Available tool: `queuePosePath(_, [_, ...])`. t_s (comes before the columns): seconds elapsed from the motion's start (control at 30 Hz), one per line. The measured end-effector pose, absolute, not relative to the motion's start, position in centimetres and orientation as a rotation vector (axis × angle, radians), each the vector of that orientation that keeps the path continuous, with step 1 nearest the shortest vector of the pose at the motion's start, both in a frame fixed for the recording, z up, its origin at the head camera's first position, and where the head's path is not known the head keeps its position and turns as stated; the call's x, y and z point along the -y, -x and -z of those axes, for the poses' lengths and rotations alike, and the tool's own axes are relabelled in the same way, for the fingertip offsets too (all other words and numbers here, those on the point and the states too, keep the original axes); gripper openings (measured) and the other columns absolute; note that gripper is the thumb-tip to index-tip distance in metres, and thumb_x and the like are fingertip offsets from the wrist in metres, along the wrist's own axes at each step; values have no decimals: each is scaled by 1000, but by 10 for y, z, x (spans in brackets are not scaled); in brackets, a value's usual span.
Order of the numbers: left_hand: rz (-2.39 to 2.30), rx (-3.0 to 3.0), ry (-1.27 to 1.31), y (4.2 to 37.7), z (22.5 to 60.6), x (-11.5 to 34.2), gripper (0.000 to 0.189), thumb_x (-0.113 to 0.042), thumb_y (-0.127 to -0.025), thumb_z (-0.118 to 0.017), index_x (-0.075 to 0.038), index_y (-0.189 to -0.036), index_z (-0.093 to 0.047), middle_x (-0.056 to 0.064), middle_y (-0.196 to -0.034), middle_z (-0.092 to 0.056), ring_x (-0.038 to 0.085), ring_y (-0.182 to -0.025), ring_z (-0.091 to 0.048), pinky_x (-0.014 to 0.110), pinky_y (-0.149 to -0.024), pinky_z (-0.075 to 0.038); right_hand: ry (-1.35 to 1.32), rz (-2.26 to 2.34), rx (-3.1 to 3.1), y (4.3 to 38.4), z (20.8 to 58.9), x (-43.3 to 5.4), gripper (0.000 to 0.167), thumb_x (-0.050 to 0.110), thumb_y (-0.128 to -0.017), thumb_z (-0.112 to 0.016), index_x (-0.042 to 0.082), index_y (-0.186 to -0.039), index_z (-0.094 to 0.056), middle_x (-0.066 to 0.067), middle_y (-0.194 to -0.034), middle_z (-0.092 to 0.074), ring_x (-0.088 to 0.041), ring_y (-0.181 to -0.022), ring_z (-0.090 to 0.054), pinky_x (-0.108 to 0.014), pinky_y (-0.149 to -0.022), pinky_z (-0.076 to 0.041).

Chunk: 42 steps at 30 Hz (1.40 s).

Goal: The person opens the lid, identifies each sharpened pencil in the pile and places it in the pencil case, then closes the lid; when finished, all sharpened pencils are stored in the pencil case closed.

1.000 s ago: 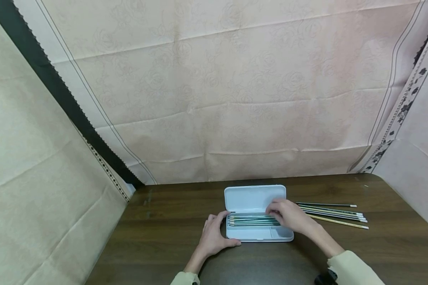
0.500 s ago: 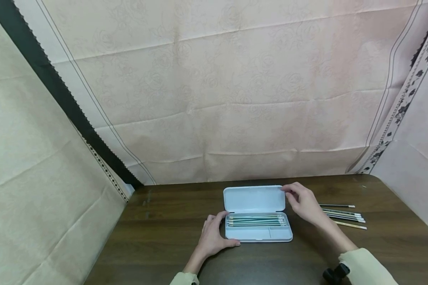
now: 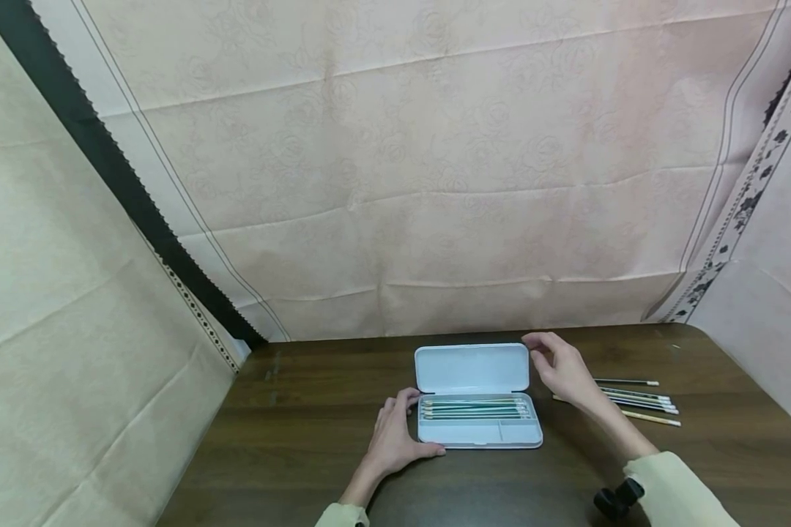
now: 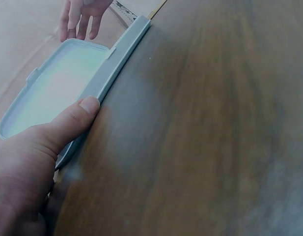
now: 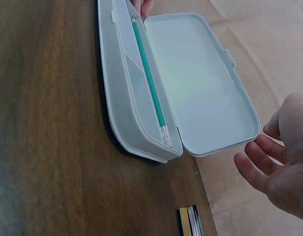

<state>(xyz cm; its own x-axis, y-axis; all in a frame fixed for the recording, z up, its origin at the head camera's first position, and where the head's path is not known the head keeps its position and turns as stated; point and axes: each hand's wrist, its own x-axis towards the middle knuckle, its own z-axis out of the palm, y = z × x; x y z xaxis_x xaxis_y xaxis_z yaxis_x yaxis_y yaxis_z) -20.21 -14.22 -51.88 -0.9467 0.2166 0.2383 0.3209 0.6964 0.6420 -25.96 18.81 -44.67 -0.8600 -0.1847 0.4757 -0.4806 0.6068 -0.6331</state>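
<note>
A pale blue pencil case lies on the table with its lid raised at the back. Several green pencils lie side by side in its rear compartment. My left hand grips the case's left end, its thumb along the front wall and its fingers at the rear corner. Beside the lid's far right corner is my right hand, fingers loosely bent. Its fingertips are right at the lid's edge in the right wrist view, with nothing held between them.
Several loose pencils, dark, white and yellow, lie on the brown wooden table right of the case, partly behind my right hand. A patterned pale cloth hangs along the table's far edge, with more cloth at both sides.
My right hand has moved from over the pencils in the case, up and right to the lid's corner, baring the case's right end. My left hand stays at the case's left end.
</note>
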Motion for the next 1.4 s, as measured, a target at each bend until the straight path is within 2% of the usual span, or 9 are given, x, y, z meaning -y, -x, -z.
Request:
queuePosePath(0.3, [1078,2753,451,202,519,141,105,-59,-62,-90,-11,-141,-41,2,-135,-60,19,-110,-48,47,-95,-36,-497,-1184,2486,257,444,-189,23,-2,-97,-60,-3,-119,-64,-18,-113,-63,-31,-98,-58,-52,-84,-50])
queuePosePath(0.63, [1071,2767,452,201,521,142,106,-61,-62,-89,-10,-141,-41,2,-135,-61,18,-109,-47,46,-94,-36,-477,-1221,2475,253,445,-190,13,6,-97,-65,2,-108,-71,-9,-104,-66,-24,-88,-61,-30,-74,-52])
queuePosePath(0.93, [1064,2780,437,203,520,140,108,-61,-61,-90,-10,-142,-41,3,-134,-60,20,-110,-47,47,-94,-36,-547,-1266,2463,250,444,-193,8,7,-91,-73,7,-99,-72,-4,-95,-66,-19,-79,-58,-26,-65,-50])
queuePosePath(1.23, [1060,2784,441,203,522,143,109,-62,-60,-90,-10,-143,-40,3,-135,-60,20,-111,-46,48,-95,-36,-670,-1309,2539,244,436,-196,11,6,-92,-72,7,-103,-74,0,-99,-65,-20,-86,-59,-27,-76,-51])
queuePosePath(1.4, [1066,2781,469,202,521,145,110,-63,-61,-89,-10,-144,-39,6,-136,-59,20,-111,-46,48,-95,-36,-730,-1320,2568,241,435,-197,11,4,-93,-69,9,-102,-74,0,-100,-65,-20,-87,-59,-28,-77,-52])
